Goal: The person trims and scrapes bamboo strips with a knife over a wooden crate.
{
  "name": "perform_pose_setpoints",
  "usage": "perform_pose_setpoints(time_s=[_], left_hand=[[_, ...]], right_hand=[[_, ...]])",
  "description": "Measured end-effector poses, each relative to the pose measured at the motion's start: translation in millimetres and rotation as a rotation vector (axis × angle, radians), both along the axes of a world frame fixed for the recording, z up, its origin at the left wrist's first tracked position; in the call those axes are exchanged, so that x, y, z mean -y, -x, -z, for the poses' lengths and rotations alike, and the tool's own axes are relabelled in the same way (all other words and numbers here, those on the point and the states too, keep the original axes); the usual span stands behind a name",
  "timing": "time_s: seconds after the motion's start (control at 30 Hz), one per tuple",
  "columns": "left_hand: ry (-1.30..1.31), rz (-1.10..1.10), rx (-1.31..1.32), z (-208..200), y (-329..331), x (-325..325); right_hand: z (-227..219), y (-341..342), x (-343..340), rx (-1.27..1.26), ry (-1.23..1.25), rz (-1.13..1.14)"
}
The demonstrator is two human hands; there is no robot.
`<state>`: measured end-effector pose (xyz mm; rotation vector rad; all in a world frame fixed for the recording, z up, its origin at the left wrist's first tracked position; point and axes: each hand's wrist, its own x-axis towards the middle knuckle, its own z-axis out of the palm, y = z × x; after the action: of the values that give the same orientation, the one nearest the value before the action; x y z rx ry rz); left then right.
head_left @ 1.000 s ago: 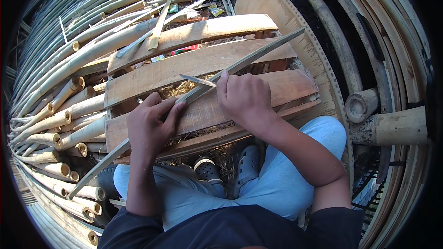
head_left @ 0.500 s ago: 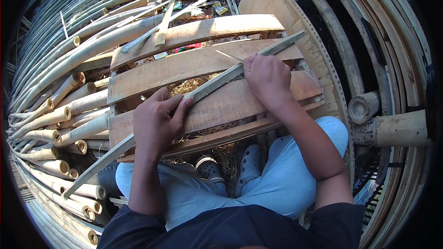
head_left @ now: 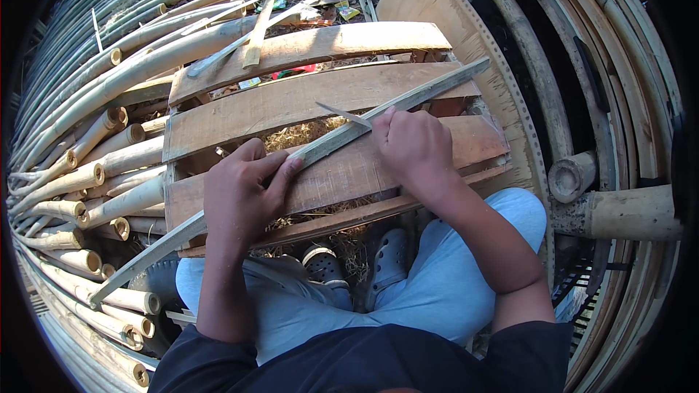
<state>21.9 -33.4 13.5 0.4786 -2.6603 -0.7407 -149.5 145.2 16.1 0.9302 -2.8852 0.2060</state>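
A long, pale bamboo strip (head_left: pixel 393 104) slants over a low slatted wooden bench (head_left: pixel 291 105), its lower left end reaching past the bench toward the bamboo pile. My left hand (head_left: pixel 244 188) is closed around the strip near its middle, thumb on top. Farther up the strip, my right hand (head_left: pixel 419 144) is closed in a fist on a knife, whose handle is hidden in the palm. The narrow knife blade (head_left: pixel 342 113) juts out to the left and lies across the strip.
Stacked bamboo poles (head_left: pixel 95 175) fill the left side. Thin loose slivers (head_left: pixel 262 25) rest over the bench's far slat. A curved plywood sheet (head_left: pixel 437 0) leans along the right, beside more poles (head_left: pixel 531 65). My clog-shod feet (head_left: pixel 389 262) are below the bench's near edge.
My right hand and the knife have slid left and down along the strip, toward my left hand. My left hand keeps its hold. The whole view has shifted slightly.
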Motion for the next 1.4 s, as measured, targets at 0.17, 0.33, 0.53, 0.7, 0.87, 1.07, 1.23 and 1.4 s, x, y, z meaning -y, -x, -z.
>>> perform_pose_setpoints(time_s=[0.17, 0.33, 0.53, 0.7, 0.87, 1.07, 1.23, 1.4], left_hand=[[-0.008, -0.013, 0.005, 1, -1, 0], [-0.046, -0.011, 0.036, -1, 0, 0], [-0.049, -0.010, 0.009, 0, 0, 2], [-0.045, -0.028, 0.030, -2, 0, 1], [-0.070, -0.014, 0.043, -3, -2, 3], [-0.052, 0.004, 0.051, -1, -7, 7], [-0.019, -0.009, 0.025, -6, -7, 4], [0.001, 0.067, -0.039, 0, -20, 18]], right_hand=[[-1, 5, 2, -0.015, -0.002, 0.074], [-3, 20, -7, -0.010, -0.016, 0.094], [5, -2, -5, 0.014, -0.017, -0.022], [1, 20, -11, -0.084, -0.019, 0.158], [-1, 22, -12, -0.010, -0.032, 0.104], [-6, -8, 0, 0.062, -0.094, 0.085], [-5, 66, -28, -0.170, -0.111, 0.222], [-23, 59, -29, -0.026, -0.016, 0.152]])
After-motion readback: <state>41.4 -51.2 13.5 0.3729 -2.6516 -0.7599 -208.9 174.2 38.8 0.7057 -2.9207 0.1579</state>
